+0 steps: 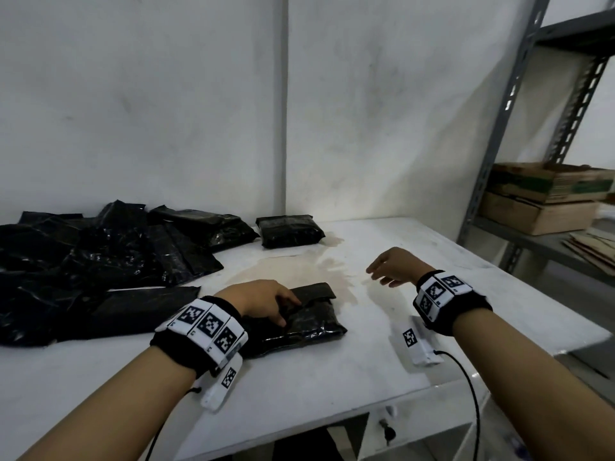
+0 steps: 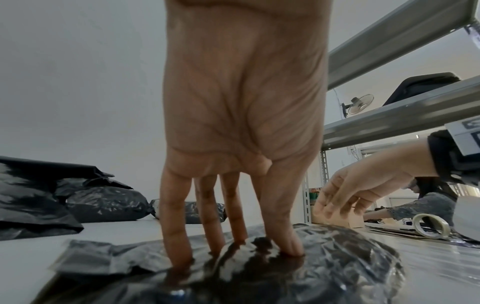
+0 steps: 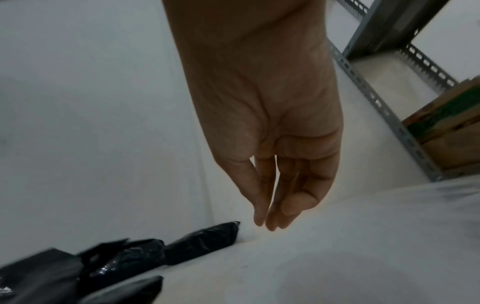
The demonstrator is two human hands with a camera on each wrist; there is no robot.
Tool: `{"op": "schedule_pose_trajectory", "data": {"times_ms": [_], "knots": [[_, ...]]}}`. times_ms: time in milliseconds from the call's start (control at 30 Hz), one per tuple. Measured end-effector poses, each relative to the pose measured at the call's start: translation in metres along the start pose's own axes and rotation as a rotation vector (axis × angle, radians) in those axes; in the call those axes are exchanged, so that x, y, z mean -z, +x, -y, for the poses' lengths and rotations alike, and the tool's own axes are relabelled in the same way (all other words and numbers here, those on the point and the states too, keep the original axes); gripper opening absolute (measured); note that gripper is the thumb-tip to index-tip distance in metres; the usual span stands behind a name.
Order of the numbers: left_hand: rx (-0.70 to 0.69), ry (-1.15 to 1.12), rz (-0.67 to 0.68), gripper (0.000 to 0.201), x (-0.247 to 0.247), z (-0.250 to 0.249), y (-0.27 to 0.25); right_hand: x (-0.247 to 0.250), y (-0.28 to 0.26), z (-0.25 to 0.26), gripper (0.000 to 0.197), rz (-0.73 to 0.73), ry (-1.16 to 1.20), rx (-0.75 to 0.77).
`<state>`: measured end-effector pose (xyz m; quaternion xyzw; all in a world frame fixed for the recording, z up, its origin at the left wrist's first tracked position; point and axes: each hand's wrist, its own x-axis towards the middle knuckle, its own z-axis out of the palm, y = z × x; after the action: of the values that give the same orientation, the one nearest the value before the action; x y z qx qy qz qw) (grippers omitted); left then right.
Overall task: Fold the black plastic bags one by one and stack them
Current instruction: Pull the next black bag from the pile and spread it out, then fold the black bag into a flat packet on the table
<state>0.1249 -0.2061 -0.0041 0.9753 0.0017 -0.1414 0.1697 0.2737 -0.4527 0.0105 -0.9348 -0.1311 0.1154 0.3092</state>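
A black plastic bag (image 1: 309, 322) lies on the white table (image 1: 332, 371) in front of me, its flap folded over on top. My left hand (image 1: 266, 299) presses straight fingers (image 2: 176, 236) down on this bag (image 2: 324, 267). My right hand (image 1: 389, 266) hovers above the table to the right, fingers relaxed and holding nothing; in the right wrist view the right hand (image 3: 272, 205) hangs with its fingertips close together. One folded bag (image 1: 289, 231) lies at the back by the wall. A heap of unfolded black bags (image 1: 100, 261) fills the left side.
A grey metal shelf (image 1: 519, 128) stands at the right with cardboard boxes (image 1: 545, 197) on it. A brownish stain (image 1: 299, 267) marks the table's middle. A tape roll (image 2: 428, 226) and another person (image 2: 426, 205) show in the left wrist view.
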Motion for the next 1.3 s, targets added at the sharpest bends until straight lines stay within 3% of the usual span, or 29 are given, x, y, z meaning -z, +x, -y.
{"op": "schedule_pose_trajectory", "data": {"times_ms": [67,133,267,433,667,767,1000,1167,1300], "knots": [[0.01,0.007,-0.014,0.057,-0.001,-0.004,0.002,0.008,-0.003,-0.015,0.028,-0.014,-0.127,-0.033],[0.017,-0.008,-0.021,0.057,-0.002,-0.007,0.004,0.011,-0.004,-0.029,0.039,0.061,-0.252,-0.055],[0.023,-0.02,-0.026,0.057,-0.001,-0.011,0.007,0.01,0.0,-0.043,0.042,0.196,-0.269,-0.072],[0.021,-0.033,-0.032,0.055,-0.001,-0.015,0.01,0.006,0.017,-0.039,0.039,0.165,-0.337,-0.011],[0.026,-0.071,-0.027,0.053,-0.001,-0.015,0.012,-0.014,0.046,-0.027,0.071,0.188,-0.564,0.023],[0.021,-0.088,-0.031,0.054,-0.001,-0.013,0.013,-0.017,0.049,-0.023,0.063,0.211,-0.587,0.063],[0.001,-0.106,-0.035,0.053,-0.002,-0.012,0.013,-0.013,0.052,-0.018,0.037,0.084,-0.484,0.188],[0.0,-0.09,-0.039,0.055,-0.002,-0.013,0.013,-0.024,0.055,-0.004,0.047,0.122,-0.497,0.223],[-0.001,-0.092,-0.04,0.054,-0.003,-0.013,0.012,-0.023,0.059,-0.001,0.031,0.105,-0.528,0.25]]}}
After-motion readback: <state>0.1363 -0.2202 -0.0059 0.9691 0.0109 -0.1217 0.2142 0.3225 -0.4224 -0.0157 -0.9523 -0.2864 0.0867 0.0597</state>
